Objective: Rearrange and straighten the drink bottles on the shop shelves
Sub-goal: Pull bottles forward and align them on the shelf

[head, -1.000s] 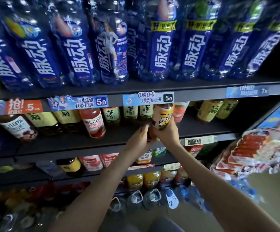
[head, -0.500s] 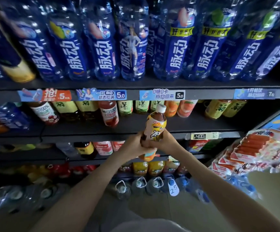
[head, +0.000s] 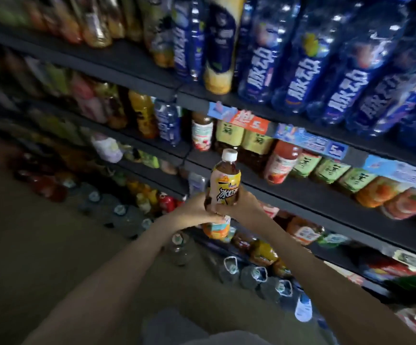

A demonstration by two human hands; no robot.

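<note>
An iced-tea bottle with a yellow label and white cap stands upright in front of the shelves, clear of them. My right hand grips its lower body from the right. My left hand curls round the bottom from the left, where a second orange bottle shows just below the fingers. Which hand bears that lower bottle is unclear. Tall blue drink bottles line the top shelf. Tea and juice bottles stand on the shelf below.
Black shelves run diagonally from upper left to lower right with price tags on their edges. Large water jugs sit on the floor along the base. A yellow-bottomed dark bottle stands among the blue ones.
The iced-tea bottle came out of the middle shelf and down towards me in both hands. My view has swung left, so the shelves now run slanted.
</note>
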